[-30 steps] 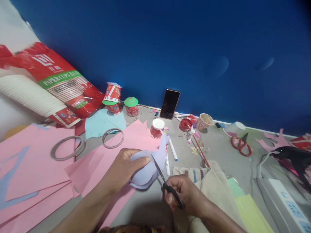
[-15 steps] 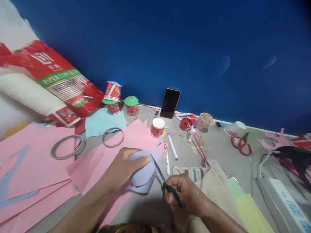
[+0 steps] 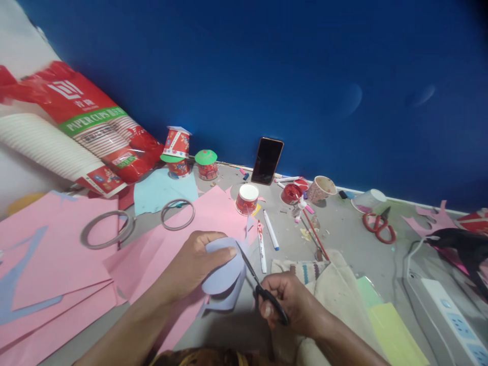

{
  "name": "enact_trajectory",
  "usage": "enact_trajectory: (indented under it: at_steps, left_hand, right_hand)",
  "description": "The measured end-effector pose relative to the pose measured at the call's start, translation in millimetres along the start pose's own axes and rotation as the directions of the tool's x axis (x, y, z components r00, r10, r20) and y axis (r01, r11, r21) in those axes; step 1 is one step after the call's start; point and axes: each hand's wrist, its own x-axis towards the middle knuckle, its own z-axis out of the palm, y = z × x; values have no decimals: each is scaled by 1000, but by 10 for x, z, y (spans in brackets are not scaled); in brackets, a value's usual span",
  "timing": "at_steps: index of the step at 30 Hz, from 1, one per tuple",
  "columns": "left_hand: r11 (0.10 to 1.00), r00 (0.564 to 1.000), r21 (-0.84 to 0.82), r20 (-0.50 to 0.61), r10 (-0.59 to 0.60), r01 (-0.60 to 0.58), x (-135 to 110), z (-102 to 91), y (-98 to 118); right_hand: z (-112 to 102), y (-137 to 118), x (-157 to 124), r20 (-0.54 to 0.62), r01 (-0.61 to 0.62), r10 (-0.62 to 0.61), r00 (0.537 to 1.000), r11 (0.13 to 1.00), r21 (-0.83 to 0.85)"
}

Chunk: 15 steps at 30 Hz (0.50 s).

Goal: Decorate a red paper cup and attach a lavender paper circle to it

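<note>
- The left hand (image 3: 190,267) holds the lavender paper (image 3: 221,269) just above the floor (image 3: 343,234), fingers curled beneath it and the thumb pressed on top.
- The right hand (image 3: 293,302) has its fingers closed through the loops of the black scissors (image 3: 261,287). The blades are slightly parted at the paper's right edge.
- The thumb tip sits just beside the blades, so a fast snip could nick it.
- The sheet is curled and a loose strip hangs below it. The strip could snag or tear, or the cut could wander.
- The upright red paper cup (image 3: 246,199) looks empty.
- The tipped cup (image 3: 319,189) lies on its side with a stained inside, and I cannot tell what it holds.
- The red bag (image 3: 95,137) holds stacked white paper cups.
</note>
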Motion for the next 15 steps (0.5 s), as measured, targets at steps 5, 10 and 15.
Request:
enact_trajectory:
  at_steps: [5, 10, 15]
  left_hand:
    - [999, 999, -16, -27, -45, 44, -51, 51, 79]
    - [999, 999, -22, -38, -36, 36, -76, 60, 114]
    - [1000, 998, -8, -62, -27, 27, -20, -2, 24]
  right_hand:
    - [-10, 10, 7, 6, -11, 11, 1000, 1000, 22]
    - [-31, 46, 17, 32, 25, -26, 999, 999, 22]
    - [-38, 48, 14, 49, 22, -23, 999, 1000, 19]
